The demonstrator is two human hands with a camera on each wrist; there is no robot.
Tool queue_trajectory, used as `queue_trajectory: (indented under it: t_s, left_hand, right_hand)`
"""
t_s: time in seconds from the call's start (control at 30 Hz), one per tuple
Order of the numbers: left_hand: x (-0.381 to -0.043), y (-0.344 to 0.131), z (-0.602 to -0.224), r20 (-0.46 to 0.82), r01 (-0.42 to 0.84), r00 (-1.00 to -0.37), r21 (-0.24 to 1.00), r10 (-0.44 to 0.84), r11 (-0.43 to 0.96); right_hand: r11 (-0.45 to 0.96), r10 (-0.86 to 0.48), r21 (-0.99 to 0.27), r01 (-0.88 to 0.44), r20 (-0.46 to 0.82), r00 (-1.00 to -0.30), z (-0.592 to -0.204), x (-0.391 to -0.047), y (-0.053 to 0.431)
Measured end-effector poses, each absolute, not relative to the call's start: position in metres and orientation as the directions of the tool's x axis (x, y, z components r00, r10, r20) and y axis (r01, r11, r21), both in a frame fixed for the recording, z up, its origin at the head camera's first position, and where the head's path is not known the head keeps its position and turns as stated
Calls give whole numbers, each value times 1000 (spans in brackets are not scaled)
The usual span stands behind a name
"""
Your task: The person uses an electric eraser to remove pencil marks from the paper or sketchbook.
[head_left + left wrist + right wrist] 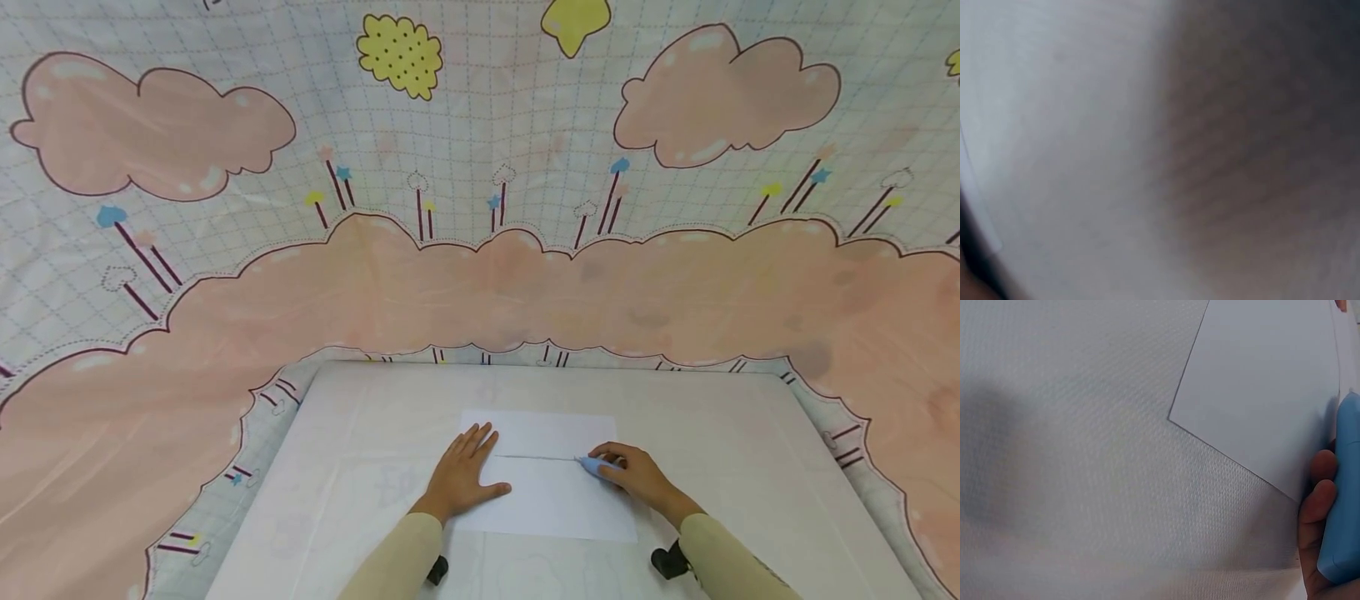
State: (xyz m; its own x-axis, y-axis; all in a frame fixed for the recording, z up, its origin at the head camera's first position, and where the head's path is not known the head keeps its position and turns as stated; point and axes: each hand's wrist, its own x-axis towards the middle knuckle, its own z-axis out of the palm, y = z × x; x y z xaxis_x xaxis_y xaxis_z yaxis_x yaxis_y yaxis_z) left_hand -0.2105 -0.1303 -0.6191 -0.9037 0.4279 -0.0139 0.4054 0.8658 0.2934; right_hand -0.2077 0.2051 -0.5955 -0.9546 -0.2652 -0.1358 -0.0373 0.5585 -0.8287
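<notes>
A white sheet of paper [551, 508] lies flat, with a thin straight line running across it. My left hand [465, 471] rests on the paper's left part, fingers extended and thumb apart. At the line's right end, my right hand [637, 475] grips a light blue utility knife [1344, 500], its tip at the paper. In the head view the knife [597, 467] points left, partly covered by the fingers. Fingertips [1319, 499] curl against its body in the right wrist view. The left wrist view is blurred and shows neither the left hand's fingers nor the sheet clearly.
The paper lies on a white-covered table [375, 417], whose far edge meets a patterned cloth backdrop [480, 292] with pink clouds. Black objects show near the wrists, one beside the right sleeve [670, 561].
</notes>
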Motion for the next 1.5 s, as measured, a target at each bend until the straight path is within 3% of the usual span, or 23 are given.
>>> queue_trajectory:
  t_s: [1.2,1.5]
  left_hand:
    - [-210,-132,-626,2,420,-901,261,435,869]
    - [-211,-132,-627,-8,412,-903,264,429,872]
  right_hand:
    - [528,-312,-849,-28,-163,-936,-591,-207,208]
    - [532,-273,-847,22,-196,-942,-591,-208,208]
